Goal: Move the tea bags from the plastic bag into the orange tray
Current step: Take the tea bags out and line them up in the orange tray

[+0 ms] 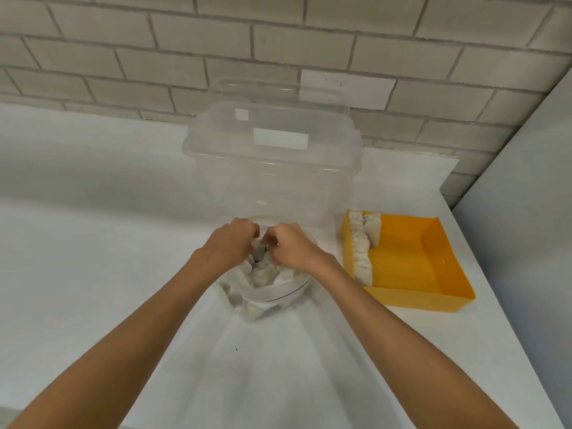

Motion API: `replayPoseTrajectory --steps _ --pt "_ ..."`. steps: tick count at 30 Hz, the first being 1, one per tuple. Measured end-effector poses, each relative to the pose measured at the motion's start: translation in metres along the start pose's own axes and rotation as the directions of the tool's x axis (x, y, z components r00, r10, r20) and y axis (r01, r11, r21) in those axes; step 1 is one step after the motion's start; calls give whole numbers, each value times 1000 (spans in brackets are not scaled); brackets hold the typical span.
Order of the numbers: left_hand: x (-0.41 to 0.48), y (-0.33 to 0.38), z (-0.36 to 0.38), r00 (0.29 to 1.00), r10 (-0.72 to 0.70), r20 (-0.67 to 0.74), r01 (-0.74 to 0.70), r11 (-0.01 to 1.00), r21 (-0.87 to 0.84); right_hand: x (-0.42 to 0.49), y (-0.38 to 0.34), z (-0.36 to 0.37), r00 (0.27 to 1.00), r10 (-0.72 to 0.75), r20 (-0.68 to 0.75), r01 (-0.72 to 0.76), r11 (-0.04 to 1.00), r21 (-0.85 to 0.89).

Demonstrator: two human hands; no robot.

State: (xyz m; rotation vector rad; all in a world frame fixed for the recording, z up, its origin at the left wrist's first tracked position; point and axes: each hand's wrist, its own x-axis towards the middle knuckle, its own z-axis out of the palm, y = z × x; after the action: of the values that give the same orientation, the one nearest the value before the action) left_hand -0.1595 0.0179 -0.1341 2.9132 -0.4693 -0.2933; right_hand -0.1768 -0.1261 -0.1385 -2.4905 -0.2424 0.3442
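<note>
A clear plastic bag [272, 297] with a blue zip line sits on the white counter, its mouth open and full of white tea bags [264, 275]. Both my hands are at the bag's mouth with curled fingers. My left hand [230, 243] grips the bag's left side. My right hand [291, 246] pinches into the tea bags. To the right, the orange tray [411, 274] holds a row of white tea bags [362, 243] standing along its left wall, and the rest of its floor is bare.
A large clear plastic container [274, 159] stands just behind the bag, against the tiled wall. A grey panel [526, 212] rises at the right, close behind the tray. The white counter [93, 243] stretches to the left and toward me.
</note>
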Motion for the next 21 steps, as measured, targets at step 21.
replayPoseTrajectory --steps 21 --pt "-19 2 -39 992 -27 -124 -77 643 -762 -29 6 -19 985 165 -49 -74 666 742"
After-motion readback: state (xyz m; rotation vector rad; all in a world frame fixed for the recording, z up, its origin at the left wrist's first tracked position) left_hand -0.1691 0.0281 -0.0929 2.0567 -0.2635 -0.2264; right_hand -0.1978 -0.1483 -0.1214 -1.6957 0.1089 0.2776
